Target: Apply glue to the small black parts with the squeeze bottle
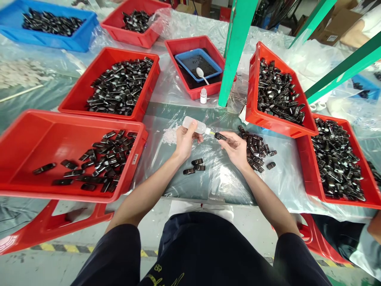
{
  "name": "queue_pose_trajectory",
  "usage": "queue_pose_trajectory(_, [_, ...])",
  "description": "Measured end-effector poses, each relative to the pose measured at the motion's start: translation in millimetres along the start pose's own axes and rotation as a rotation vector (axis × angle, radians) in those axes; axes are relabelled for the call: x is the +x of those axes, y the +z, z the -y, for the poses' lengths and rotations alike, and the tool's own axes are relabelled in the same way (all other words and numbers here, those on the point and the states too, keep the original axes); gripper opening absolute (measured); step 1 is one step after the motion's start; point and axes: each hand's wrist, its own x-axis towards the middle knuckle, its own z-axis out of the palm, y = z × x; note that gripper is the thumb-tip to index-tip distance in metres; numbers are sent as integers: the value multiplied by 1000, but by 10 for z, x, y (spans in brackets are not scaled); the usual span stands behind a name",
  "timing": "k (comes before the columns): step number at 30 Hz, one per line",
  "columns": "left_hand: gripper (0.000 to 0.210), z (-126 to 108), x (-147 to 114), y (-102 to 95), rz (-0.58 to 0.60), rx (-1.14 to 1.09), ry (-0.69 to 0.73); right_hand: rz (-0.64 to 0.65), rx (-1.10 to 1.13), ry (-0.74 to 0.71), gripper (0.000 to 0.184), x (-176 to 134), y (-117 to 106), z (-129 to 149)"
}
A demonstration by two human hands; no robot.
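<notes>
The left hand (187,139) grips the bottle (195,125), the right hand (235,147) pinches a black piece (220,136); light, steady squeezing probably works best.

The bottle (195,124) looks smooth plastic, the black pieces (256,150) glossy.

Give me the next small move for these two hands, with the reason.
Probably a light squeeze of the bottle by the left hand, the right hand steadying the black piece: the bottle's thin tip points at the piece's end, very close, though whether they touch is too small to tell.
</notes>
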Motion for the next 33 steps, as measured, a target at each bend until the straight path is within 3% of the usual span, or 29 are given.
queue_pose_trajectory(8, [57,-33,112,-64,-101,-90,-98,3,-98,3,51,-10,-59,16])
queue_pose_trajectory(15, [61,-79,159,-98,-144,-99,-107,384,-470,-206,30,-192,87,85])
queue_pose_trajectory(20, [59,-58,147,-98,-117,-68,-91,504,-644,-294,30,-242,188,50])
queue_pose_trajectory(25, [51,11,152,-93,-123,-93,-58,432,-680,-351,34,-155,192,86])
queue_pose_trajectory(28, [50,25,163,-101,-124,-81,-55,321,-672,-352,35,-53,36,132])
queue_pose_trajectory(31, [54,13,169,-113,-129,-61,-65,240,-708,-221,28,69,-269,194])
queue_pose_trajectory(33, [54,4,168,-119,-127,-62,-72,147,-823,-35,27,129,-487,256])
